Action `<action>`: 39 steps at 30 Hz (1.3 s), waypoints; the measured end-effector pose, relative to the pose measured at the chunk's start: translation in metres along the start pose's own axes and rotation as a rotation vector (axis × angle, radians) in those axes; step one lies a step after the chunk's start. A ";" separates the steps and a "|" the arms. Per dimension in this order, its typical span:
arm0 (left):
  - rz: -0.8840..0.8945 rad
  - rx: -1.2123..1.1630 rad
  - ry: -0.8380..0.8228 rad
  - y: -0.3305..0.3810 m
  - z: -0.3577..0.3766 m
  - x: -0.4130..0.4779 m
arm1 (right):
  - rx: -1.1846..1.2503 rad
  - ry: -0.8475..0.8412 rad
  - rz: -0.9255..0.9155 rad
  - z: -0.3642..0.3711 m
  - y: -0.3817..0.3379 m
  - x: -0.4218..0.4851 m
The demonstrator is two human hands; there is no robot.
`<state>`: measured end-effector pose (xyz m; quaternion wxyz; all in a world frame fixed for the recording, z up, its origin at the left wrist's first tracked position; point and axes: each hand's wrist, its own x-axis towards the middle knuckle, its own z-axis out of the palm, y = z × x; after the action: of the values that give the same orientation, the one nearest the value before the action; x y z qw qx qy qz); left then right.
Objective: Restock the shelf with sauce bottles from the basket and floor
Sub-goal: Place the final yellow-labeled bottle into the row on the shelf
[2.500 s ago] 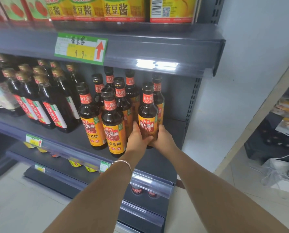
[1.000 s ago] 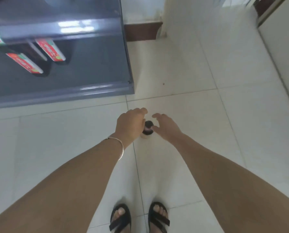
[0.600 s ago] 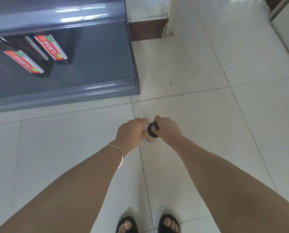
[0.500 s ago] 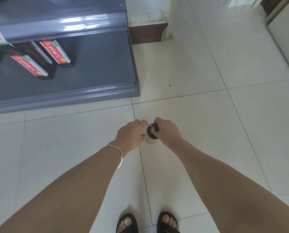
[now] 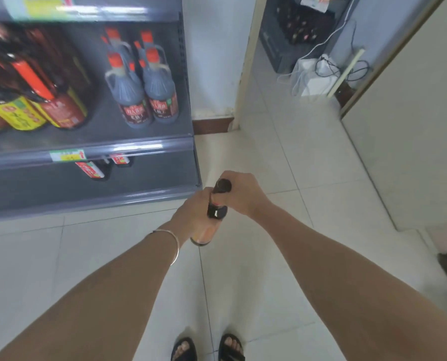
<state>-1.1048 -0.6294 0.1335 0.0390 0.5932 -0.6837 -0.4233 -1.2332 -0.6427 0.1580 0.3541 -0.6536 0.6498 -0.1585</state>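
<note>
Now right hand [image 5: 244,192] grips sauce bottle [image 5: 213,214] neck; left hand [image 5: 191,217] grips body.

sauce bottle [image 5: 215,212] lifted off floor [image 5: 282,230]

The left hand [image 5: 191,217] and right hand [image 5: 243,194] cover much of the dark glass sauce bottle [image 5: 217,212], its label smeared. The large dark red-labelled bottles [image 5: 61,113] at left are blurred and cut by the edge; the green-yellow price tag [image 5: 67,155] is unreadable
</note>
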 end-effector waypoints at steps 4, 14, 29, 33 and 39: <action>0.095 -0.078 0.104 0.049 -0.062 -0.034 | 0.011 0.075 -0.085 -0.069 -0.069 -0.013; 0.189 -0.093 0.366 0.169 -0.193 -0.101 | 0.065 0.215 -0.279 -0.202 -0.198 -0.035; -0.003 -0.185 0.866 0.257 -0.341 -0.167 | 0.075 0.011 -0.218 -0.237 -0.301 -0.036; -0.116 -0.193 0.903 0.240 -0.366 -0.161 | 0.151 0.010 -0.176 -0.207 -0.333 0.001; -0.080 -0.113 0.778 0.198 -0.409 -0.141 | 0.038 0.115 -0.151 -0.180 -0.358 0.045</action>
<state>-0.9900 -0.7407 0.5813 0.3112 0.7324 -0.5699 -0.2048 -1.0846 -0.7660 0.5119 0.3157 -0.6837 0.6148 -0.2344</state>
